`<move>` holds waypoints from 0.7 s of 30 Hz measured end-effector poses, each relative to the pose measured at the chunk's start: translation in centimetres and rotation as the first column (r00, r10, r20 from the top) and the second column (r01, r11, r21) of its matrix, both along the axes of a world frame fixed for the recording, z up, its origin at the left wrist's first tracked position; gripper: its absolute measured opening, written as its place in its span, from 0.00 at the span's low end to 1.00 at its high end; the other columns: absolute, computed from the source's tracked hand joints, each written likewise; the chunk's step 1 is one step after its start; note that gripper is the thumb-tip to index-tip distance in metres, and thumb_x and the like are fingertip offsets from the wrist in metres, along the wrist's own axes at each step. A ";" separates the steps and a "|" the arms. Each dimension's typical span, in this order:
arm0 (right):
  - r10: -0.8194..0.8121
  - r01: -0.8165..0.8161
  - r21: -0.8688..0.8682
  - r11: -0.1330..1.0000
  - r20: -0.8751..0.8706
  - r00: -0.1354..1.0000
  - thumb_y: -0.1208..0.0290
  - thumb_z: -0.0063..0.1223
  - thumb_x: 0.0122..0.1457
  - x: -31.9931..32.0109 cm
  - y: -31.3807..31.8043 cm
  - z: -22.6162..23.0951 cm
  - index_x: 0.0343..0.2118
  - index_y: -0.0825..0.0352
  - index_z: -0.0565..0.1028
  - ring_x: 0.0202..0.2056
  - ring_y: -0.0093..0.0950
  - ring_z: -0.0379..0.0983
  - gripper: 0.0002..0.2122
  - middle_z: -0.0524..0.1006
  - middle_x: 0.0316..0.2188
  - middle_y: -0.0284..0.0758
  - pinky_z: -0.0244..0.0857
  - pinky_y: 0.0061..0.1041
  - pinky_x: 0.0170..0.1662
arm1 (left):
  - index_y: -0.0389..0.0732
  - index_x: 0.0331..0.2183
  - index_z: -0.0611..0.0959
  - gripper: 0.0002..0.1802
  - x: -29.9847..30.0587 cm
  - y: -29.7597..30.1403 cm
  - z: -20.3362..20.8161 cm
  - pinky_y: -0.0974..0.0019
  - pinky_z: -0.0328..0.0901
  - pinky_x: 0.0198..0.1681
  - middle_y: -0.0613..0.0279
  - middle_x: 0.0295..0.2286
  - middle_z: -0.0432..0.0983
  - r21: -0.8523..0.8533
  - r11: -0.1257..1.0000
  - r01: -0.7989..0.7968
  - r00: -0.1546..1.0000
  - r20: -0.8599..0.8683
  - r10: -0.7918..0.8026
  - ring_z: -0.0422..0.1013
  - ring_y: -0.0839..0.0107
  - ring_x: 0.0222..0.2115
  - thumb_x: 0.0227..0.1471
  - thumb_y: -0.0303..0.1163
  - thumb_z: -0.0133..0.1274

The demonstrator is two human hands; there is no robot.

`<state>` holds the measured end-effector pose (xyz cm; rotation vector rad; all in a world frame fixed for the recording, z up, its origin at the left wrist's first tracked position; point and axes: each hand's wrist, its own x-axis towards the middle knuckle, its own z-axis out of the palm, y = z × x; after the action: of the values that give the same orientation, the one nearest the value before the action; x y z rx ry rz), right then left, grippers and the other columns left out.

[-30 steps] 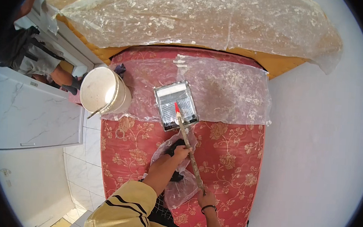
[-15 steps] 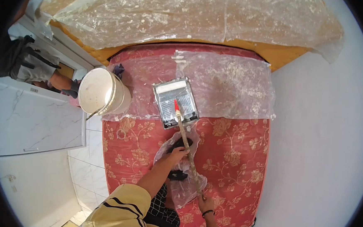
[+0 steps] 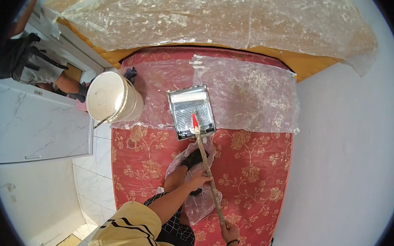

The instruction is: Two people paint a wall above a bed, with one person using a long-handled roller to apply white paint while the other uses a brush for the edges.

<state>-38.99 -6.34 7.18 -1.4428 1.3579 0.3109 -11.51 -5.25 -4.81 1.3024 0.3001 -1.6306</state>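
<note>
My left hand (image 3: pixel 199 179) is closed around the middle of a long, paint-stained stick (image 3: pixel 212 183). Lower down, my right hand (image 3: pixel 230 232), with a dark band at its wrist, grips the near end of the same stick. A red paint roller handle (image 3: pixel 195 120) is fixed to the far end and lies over a black paint tray (image 3: pixel 174 118) with a ribbed slope. Across the tray's far part runs a white band (image 3: pixel 188 97); whether it is the roller sleeve or paint, I cannot tell.
A white bucket (image 3: pixel 137 106) stands left of the tray. Stained plastic sheeting (image 3: pixel 257 93) covers part of the red flowered mattress (image 3: pixel 257 172); more plastic (image 3: pixel 203 17) drapes the yellow headboard (image 3: pixel 306 69). My feet stand on plastic. Another person's leg (image 3: pixel 68 84) shows at left.
Both hands have moved toward me and slightly right, with the stick. The red handle has drawn a little nearer along the tray.
</note>
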 end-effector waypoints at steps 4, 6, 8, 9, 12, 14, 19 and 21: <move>0.253 -0.267 -0.059 0.962 -0.174 0.952 0.47 0.46 0.51 -2.9 0.5 3.7 0.33 0.67 0.75 0.19 0.37 0.70 0.23 0.70 0.13 0.42 0.62 0.32 0.23 | 0.37 0.39 0.69 0.17 -2.3 1.0 1.6 0.60 0.72 0.35 0.58 0.32 0.71 -0.030 0.999 -0.030 1.000 -0.005 0.030 0.72 0.66 0.32 0.45 0.22 0.55; 0.255 -0.277 -0.106 0.955 -0.182 0.950 0.48 0.45 0.51 -4.7 1.7 5.3 0.34 0.66 0.75 0.22 0.41 0.71 0.23 0.71 0.15 0.45 0.63 0.34 0.25 | 0.36 0.39 0.69 0.18 -3.7 1.9 2.2 0.63 0.72 0.37 0.59 0.32 0.71 -0.015 1.000 0.014 0.993 -0.117 -0.016 0.73 0.66 0.31 0.45 0.24 0.56; 0.186 -0.193 -0.082 0.978 -0.078 0.979 0.54 0.43 0.56 -6.2 2.4 6.7 0.38 0.64 0.74 0.31 0.45 0.72 0.18 0.75 0.28 0.47 0.65 0.39 0.33 | 0.35 0.39 0.69 0.18 -5.0 2.8 2.6 0.64 0.71 0.37 0.59 0.32 0.71 -0.014 0.997 0.078 0.994 -0.071 -0.079 0.73 0.66 0.31 0.45 0.24 0.56; 0.191 -0.197 -0.084 0.977 -0.076 0.979 0.54 0.43 0.56 -6.5 2.6 7.1 0.38 0.64 0.74 0.31 0.45 0.72 0.18 0.75 0.28 0.47 0.65 0.39 0.33 | 0.35 0.39 0.69 0.17 -5.7 3.2 2.7 0.64 0.71 0.36 0.58 0.32 0.72 -0.011 0.988 0.156 0.985 -0.071 -0.157 0.73 0.66 0.30 0.45 0.24 0.56; 0.383 -0.430 -0.188 0.883 -0.241 0.892 0.53 0.44 0.55 -5.9 3.2 8.4 0.35 0.65 0.75 0.27 0.42 0.72 0.18 0.75 0.22 0.45 0.64 0.38 0.29 | 0.35 0.39 0.69 0.20 -7.0 3.7 2.0 0.65 0.71 0.31 0.55 0.32 0.72 0.052 0.988 0.147 0.987 -0.075 -0.143 0.72 0.67 0.30 0.43 0.24 0.57; 0.284 -0.263 0.107 0.959 -0.401 0.871 0.53 0.44 0.55 -4.0 2.7 8.3 0.32 0.65 0.75 0.22 0.35 0.70 0.18 0.73 0.19 0.43 0.61 0.37 0.24 | 0.35 0.38 0.70 0.18 -6.3 3.4 0.8 0.65 0.71 0.31 0.56 0.31 0.72 0.050 0.989 0.140 0.990 -0.014 -0.139 0.72 0.67 0.29 0.44 0.24 0.56; 0.172 -0.203 -0.092 0.975 -0.273 0.946 0.52 0.46 0.52 0.9 0.7 5.9 0.35 0.64 0.75 0.24 0.43 0.72 0.19 0.72 0.17 0.45 0.63 0.37 0.25 | 0.38 0.35 0.71 0.11 -2.6 1.0 -0.7 0.65 0.72 0.32 0.60 0.30 0.71 0.105 0.993 0.052 0.999 -0.010 -0.051 0.73 0.67 0.29 0.46 0.23 0.54; 0.181 -0.202 -0.044 0.978 -0.283 0.942 0.54 0.46 0.53 1.7 0.2 5.2 0.36 0.63 0.75 0.24 0.42 0.73 0.17 0.72 0.17 0.45 0.63 0.37 0.25 | 0.36 0.33 0.71 0.11 -0.9 0.4 -0.3 0.63 0.72 0.29 0.59 0.27 0.71 0.075 0.997 0.036 0.999 -0.034 -0.034 0.73 0.66 0.26 0.45 0.22 0.54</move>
<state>-37.28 -6.17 12.41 -1.6428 1.4650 0.6161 -12.44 -4.88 -5.06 1.3456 0.3641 -1.6855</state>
